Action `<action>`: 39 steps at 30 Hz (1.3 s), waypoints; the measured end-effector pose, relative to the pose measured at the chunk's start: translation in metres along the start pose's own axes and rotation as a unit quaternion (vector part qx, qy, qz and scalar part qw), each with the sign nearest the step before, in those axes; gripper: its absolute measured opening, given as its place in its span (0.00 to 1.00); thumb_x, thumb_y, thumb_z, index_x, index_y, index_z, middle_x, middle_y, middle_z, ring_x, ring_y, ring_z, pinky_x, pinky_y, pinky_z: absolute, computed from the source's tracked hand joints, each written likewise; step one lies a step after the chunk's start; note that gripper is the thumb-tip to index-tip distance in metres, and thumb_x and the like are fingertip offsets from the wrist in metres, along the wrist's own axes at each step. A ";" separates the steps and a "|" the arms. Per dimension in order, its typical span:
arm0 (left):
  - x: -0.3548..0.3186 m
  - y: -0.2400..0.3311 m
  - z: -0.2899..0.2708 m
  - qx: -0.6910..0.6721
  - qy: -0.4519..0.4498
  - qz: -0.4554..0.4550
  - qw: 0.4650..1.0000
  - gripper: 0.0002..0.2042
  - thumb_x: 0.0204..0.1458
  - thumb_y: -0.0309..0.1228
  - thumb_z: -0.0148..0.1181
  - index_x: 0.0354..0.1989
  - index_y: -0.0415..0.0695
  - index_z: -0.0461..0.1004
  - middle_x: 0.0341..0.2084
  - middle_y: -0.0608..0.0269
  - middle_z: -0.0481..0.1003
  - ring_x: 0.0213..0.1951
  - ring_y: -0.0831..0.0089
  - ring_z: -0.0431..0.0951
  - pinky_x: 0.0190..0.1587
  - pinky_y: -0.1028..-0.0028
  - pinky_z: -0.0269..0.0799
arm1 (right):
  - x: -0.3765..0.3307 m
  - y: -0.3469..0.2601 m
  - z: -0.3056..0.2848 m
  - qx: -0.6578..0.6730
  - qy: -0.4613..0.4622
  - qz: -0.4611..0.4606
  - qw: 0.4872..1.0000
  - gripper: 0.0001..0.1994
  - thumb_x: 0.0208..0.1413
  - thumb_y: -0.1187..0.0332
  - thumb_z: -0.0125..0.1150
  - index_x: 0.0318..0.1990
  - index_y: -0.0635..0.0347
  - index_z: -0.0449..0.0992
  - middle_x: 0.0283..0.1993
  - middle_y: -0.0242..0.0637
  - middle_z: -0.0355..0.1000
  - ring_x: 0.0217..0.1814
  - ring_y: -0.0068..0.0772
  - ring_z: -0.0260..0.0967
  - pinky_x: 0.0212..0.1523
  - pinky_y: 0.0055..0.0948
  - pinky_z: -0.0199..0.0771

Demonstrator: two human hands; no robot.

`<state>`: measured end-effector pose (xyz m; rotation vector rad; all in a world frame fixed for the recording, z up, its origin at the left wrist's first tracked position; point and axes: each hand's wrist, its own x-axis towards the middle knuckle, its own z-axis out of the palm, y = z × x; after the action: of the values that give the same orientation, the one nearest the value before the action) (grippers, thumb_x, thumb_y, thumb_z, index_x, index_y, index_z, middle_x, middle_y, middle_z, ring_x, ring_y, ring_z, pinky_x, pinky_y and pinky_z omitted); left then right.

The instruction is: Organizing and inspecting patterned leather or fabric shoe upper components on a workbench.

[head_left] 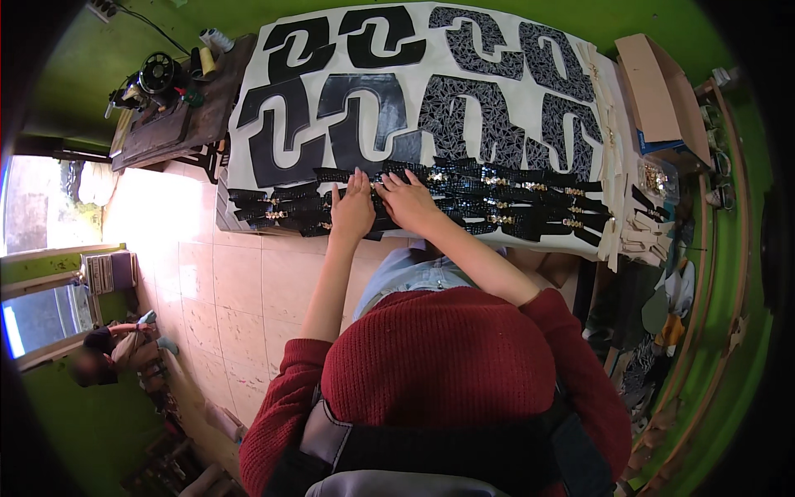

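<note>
My left hand (pixel 354 207) lies on a row of black straps (pixel 472 195) along the near edge of the table, fingers stretched out. Beside it, my right hand (pixel 407 203) also rests on the straps, with its fingers spread. The straps look shiny and textured, and gold-coloured ornaments (pixel 497 180) dot their middles. Parts of the straps under my palms are hidden. Beyond them lie curved cut-out pieces in two rows: plain black ones (pixel 364 108) on the left and black-and-grey patterned ones (pixel 464 91) on the right. All of this lies on a white-covered table (pixel 411 65).
A sewing machine (pixel 157 76) and thread spools (pixel 217 41) stand on a dark table at the left. On the right are a cardboard box (pixel 654 91) and a clear tub (pixel 658 178) of small gold-coloured parts. Another person (pixel 124 348) is at the lower left.
</note>
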<state>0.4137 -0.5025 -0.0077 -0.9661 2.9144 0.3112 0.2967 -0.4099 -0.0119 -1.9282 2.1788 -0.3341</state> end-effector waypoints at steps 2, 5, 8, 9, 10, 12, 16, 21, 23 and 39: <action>0.004 0.000 -0.004 0.015 -0.018 -0.003 1.000 0.23 0.52 0.29 0.41 0.58 0.38 0.56 0.60 0.53 0.56 0.60 0.65 0.57 0.62 0.54 0.44 | 0.001 0.001 -0.004 -0.008 -0.011 0.004 1.000 0.20 0.52 0.67 0.47 0.55 0.57 0.65 0.59 0.43 0.61 0.63 0.36 0.55 0.64 0.43 0.45; 0.006 -0.002 -0.007 0.025 -0.008 0.017 1.000 0.22 0.53 0.31 0.41 0.57 0.39 0.59 0.58 0.53 0.59 0.58 0.64 0.61 0.62 0.52 0.43 | 0.000 0.004 -0.011 0.022 -0.017 0.006 1.000 0.20 0.51 0.68 0.49 0.54 0.58 0.66 0.58 0.44 0.61 0.63 0.38 0.55 0.64 0.43 0.46; 0.010 0.006 -0.017 -0.007 -0.022 -0.003 1.000 0.20 0.54 0.32 0.42 0.55 0.39 0.62 0.56 0.53 0.62 0.57 0.64 0.63 0.61 0.49 0.40 | -0.009 0.013 -0.013 0.084 0.034 -0.012 0.996 0.18 0.49 0.68 0.51 0.50 0.60 0.68 0.57 0.45 0.62 0.62 0.41 0.55 0.63 0.43 0.47; 0.009 0.011 -0.021 -0.026 0.008 -0.023 0.999 0.20 0.54 0.33 0.41 0.54 0.38 0.62 0.55 0.53 0.62 0.57 0.63 0.62 0.61 0.47 0.38 | -0.012 0.015 -0.015 0.110 0.054 -0.018 0.992 0.17 0.49 0.68 0.51 0.48 0.61 0.69 0.57 0.46 0.62 0.62 0.42 0.54 0.63 0.42 0.48; 0.009 0.017 -0.023 -0.047 0.037 -0.042 0.997 0.20 0.55 0.33 0.40 0.54 0.37 0.63 0.55 0.52 0.63 0.58 0.62 0.61 0.61 0.46 0.36 | -0.015 0.017 -0.018 0.136 0.075 -0.022 0.988 0.16 0.49 0.68 0.51 0.47 0.62 0.70 0.56 0.46 0.62 0.62 0.43 0.54 0.63 0.42 0.48; 0.008 0.027 -0.021 -0.019 0.118 -0.006 0.993 0.21 0.56 0.34 0.39 0.56 0.36 0.59 0.56 0.52 0.61 0.59 0.55 0.57 0.59 0.42 0.34 | -0.023 0.018 -0.027 0.158 0.095 0.000 0.983 0.15 0.49 0.68 0.52 0.44 0.62 0.72 0.56 0.47 0.63 0.63 0.44 0.53 0.63 0.42 0.48; 0.006 0.066 -0.025 -0.044 0.125 0.065 0.989 0.22 0.57 0.33 0.39 0.58 0.36 0.56 0.59 0.50 0.56 0.62 0.52 0.51 0.58 0.40 0.33 | -0.049 0.028 -0.051 0.186 0.123 0.053 0.973 0.16 0.49 0.68 0.53 0.46 0.63 0.71 0.57 0.48 0.61 0.64 0.46 0.52 0.63 0.39 0.50; 0.008 0.137 -0.031 -0.053 0.104 0.179 0.977 0.25 0.52 0.30 0.42 0.60 0.37 0.53 0.61 0.54 0.51 0.64 0.55 0.46 0.58 0.39 0.31 | -0.101 0.056 -0.076 0.223 0.188 0.135 0.947 0.19 0.48 0.72 0.54 0.50 0.64 0.68 0.58 0.49 0.60 0.64 0.50 0.51 0.62 0.40 0.52; 0.010 0.168 -0.028 -0.049 0.104 0.222 0.968 0.27 0.50 0.29 0.45 0.60 0.36 0.52 0.61 0.53 0.51 0.64 0.55 0.46 0.58 0.40 0.31 | -0.124 0.072 -0.080 0.190 0.220 0.174 0.941 0.21 0.48 0.73 0.53 0.53 0.64 0.65 0.59 0.50 0.58 0.64 0.52 0.50 0.62 0.39 0.52; 0.032 0.446 0.013 -0.063 0.027 0.456 0.887 0.30 0.48 0.29 0.49 0.61 0.39 0.48 0.61 0.54 0.51 0.64 0.57 0.47 0.58 0.40 0.35 | -0.353 0.238 -0.151 0.048 0.304 0.368 0.877 0.17 0.49 0.72 0.51 0.49 0.59 0.70 0.56 0.45 0.63 0.62 0.49 0.53 0.60 0.48 0.51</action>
<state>0.1219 -0.1693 0.0525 0.4864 3.1998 0.5026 0.0677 -0.0270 0.0619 -0.8568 2.9930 -0.9625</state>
